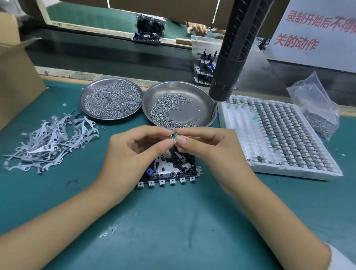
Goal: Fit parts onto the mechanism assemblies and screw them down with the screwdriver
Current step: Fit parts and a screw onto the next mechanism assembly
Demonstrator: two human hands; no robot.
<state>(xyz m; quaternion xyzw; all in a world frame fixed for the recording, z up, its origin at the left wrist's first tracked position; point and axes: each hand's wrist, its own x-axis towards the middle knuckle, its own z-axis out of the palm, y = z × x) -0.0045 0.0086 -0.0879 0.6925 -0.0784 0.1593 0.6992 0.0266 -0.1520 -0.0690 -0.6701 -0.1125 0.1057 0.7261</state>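
We are pinching a small green part (175, 136) between both hands, just above the mechanism assembly (169, 171) lying flat on the green mat (169, 226); our left hand (131, 151) is gripping it from the left with thumb and forefinger curled in, and our right hand (209, 148) is gripping it from the right the same way, so the fingertips are nearly meeting over it. The part is sitting directly over the far edge of the assembly, so we judge that the coming move is going almost straight down and slightly toward us; both hands are equally near, and we cannot tell the part's long axis, since the fingers are hiding most of it. The screwdriver (235, 51) is hanging untouched, above and to the right, its tip hanging over the right-hand dish of screws (197, 95); our right hand is the nearer to it.
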